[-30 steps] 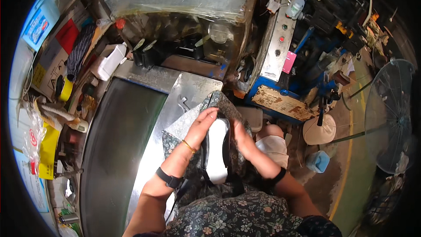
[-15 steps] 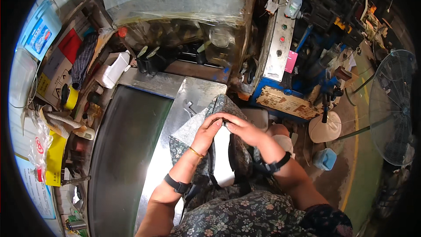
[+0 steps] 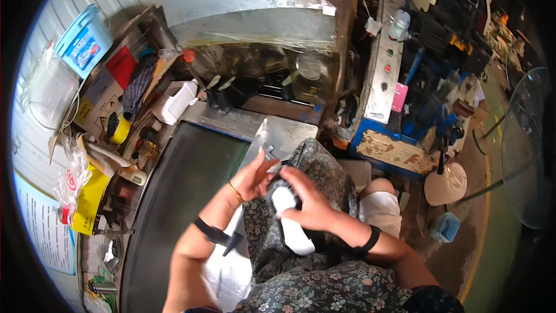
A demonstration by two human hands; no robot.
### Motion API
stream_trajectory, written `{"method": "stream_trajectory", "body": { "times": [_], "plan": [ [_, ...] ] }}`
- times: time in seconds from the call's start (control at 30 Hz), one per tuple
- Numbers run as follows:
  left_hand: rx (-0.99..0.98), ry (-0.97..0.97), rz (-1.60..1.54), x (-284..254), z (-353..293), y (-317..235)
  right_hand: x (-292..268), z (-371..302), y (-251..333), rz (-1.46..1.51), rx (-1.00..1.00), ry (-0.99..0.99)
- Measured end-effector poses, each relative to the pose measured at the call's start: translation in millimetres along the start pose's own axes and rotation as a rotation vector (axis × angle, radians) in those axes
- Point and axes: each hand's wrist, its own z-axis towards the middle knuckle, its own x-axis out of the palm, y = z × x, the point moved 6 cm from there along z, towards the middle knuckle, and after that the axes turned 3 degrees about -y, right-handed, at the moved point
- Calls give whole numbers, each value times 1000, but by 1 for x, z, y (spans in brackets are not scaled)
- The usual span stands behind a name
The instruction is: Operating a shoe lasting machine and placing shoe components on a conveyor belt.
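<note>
A black and white shoe piece (image 3: 296,235) is set over the lap, just below and right of the middle of the frame, with its white face turned up. The right hand (image 3: 315,206) is laid over it, with the thumb across the white face and the fingers spread near the top end. Whether it is gripped tightly cannot be told. The left hand (image 3: 250,179) is half open at the same end, with the thumb up and the fingers a little bent. A touch there cannot be made out, because the fingertips are blurred.

The step in hand seems to be the handling of the shoe piece's top end. For the next move, a steady hold by the right hand and careful placing of the left fingers seem to be called for.

The lap is covered by a dark flowered cloth (image 3: 333,179). Above the hands, a grey metal tool (image 3: 270,152) is seen on a shiny metal plate (image 3: 298,131). A dark belt (image 3: 185,191) is seen at the lower left. Black shoes (image 3: 229,95) are stood at the upper middle, and a blue machine (image 3: 358,134) is placed at the upper right.
</note>
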Motion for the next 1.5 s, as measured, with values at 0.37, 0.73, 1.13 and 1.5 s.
{"method": "stream_trajectory", "body": {
  "times": [0.37,0.73,1.13,1.5],
  "plan": [
    [388,-538,288,-23,-144,-68,17,-39,-106,542,349,-62],
    [906,-1130,1363,-104,64,-239,49,-41,-123,-359,27,-87],
    [1186,-1198,1135,-132,128,-182,45,-32,-108,-394,-38,-105],
    [1206,-549,1564,93,13,121,60,-73,-166,-270,-137,37]
  ]
}}
